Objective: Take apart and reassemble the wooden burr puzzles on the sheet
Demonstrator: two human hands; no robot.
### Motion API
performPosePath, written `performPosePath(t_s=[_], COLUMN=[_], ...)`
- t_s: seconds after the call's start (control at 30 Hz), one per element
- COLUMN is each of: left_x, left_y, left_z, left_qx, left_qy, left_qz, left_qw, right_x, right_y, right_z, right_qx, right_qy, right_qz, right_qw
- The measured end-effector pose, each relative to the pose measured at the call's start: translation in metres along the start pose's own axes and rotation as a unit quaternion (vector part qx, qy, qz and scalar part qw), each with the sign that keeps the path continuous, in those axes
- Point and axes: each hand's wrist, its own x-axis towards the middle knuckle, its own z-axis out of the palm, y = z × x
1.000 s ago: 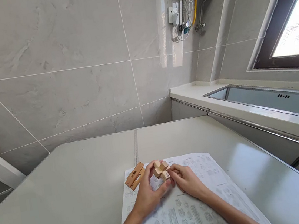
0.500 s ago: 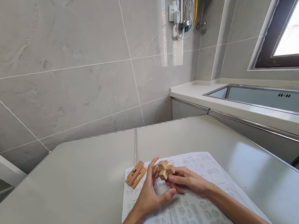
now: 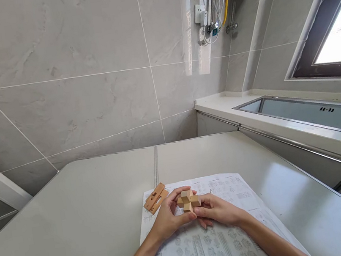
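Note:
A small wooden burr puzzle (image 3: 188, 200), made of crossed light-wood bars, is held just above a printed instruction sheet (image 3: 213, 241). My left hand (image 3: 168, 220) curls round its left side, thumb under it and fingers over the top. My right hand (image 3: 218, 210) pinches its right side with the fingertips. Two loose flat wooden pieces (image 3: 155, 198) with notches lie together on the sheet's top left corner, a little left of my left hand.
The sheet lies on a pale grey table (image 3: 74, 215) against a grey tiled wall. To the right runs a white counter with a steel sink (image 3: 309, 113) under a window. Pipes and cables (image 3: 217, 9) hang from a heater on the wall.
The puzzle was turned between my hands. My left hand opened briefly half a second ago and has closed round the puzzle again. The loose pieces have stayed put.

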Motion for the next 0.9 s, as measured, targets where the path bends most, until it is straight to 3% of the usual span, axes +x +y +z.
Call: performPosePath(t_s=[0.17,0.4,0.63,0.9], left_x=[0.000,-0.003,-0.005,-0.007], left_y=[0.002,0.006,0.010,0.011], left_z=[-0.001,0.002,0.013,0.015], left_qx=[0.035,0.095,0.147,0.177], left_qy=[0.001,0.041,0.084,0.091], left_qz=[0.006,0.000,0.028,0.028], left_qw=[0.999,0.995,0.985,0.980], right_x=[0.000,0.002,0.008,0.008], right_y=[-0.001,-0.004,0.011,0.014], right_z=[0.001,0.010,0.012,0.014], right_qx=[-0.048,-0.104,-0.209,-0.204], right_qy=[0.017,0.088,0.244,0.253], right_qz=[-0.004,-0.017,-0.017,-0.024], right_qw=[0.999,0.991,0.947,0.945])
